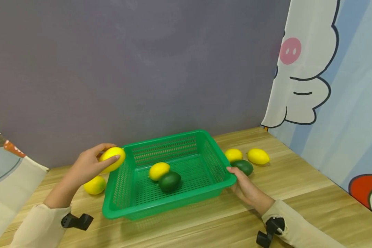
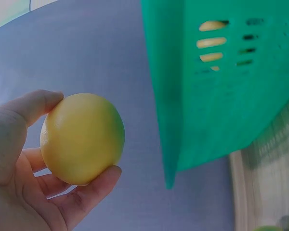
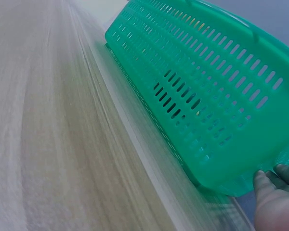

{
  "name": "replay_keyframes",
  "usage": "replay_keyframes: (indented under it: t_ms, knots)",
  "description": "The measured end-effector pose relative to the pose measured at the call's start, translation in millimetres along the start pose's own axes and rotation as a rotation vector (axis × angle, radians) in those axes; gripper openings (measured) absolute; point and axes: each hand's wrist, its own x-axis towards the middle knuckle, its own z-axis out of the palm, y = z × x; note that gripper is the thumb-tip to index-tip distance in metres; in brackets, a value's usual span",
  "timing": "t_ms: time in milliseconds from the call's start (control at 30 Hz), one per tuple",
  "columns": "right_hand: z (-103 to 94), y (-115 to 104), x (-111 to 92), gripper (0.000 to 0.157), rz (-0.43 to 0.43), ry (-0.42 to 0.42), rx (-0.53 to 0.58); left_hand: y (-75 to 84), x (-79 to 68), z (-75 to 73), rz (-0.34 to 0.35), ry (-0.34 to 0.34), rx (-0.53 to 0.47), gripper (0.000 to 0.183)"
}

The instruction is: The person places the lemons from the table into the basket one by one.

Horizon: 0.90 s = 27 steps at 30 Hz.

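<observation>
Left fingers (image 2: 89,195) around lemon (image 2: 82,139), right fingers (image 3: 266,186) around corner of green basket (image 1: 165,202)

Loose, plain cream sleeves (image 1: 38,227), each with a small, angular black wrist device (image 1: 75,222).

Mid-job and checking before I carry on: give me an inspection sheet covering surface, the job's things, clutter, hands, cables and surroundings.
Surface: wooden table, light grain.
Job's things: green basket holding one lemon and one dark green fruit; outside it, a left-side lemon, two right-side lemons and a second dark green fruit.
Clutter: nothing seen.
Left hand: holds a raised lemon near the basket's left end.
Right hand: grips the basket's near right corner.
Cables: nothing seen.
Surroundings: grey backdrop behind; cartoon-printed cloth at right and left.
</observation>
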Motion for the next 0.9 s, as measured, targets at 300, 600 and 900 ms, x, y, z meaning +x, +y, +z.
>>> replay_keyframes:
  t_ms: [300,600,900]
  knots:
    - [2.2,1.3,0.8,0.025,0.003,0.003,0.002,9.9,9.9,9.4,0.037,-0.013,-0.04,0.049]
    - [1.9,1.0,0.8,0.026,-0.009,-0.004,0.003,7.4,11.1,7.3,0.046,-0.02,-0.03,0.05]
    - [3.5,-1.4,-0.8,0.026,0.007,0.016,-0.01,12.9,10.9,1.6,0.049,-0.022,-0.011,0.05]
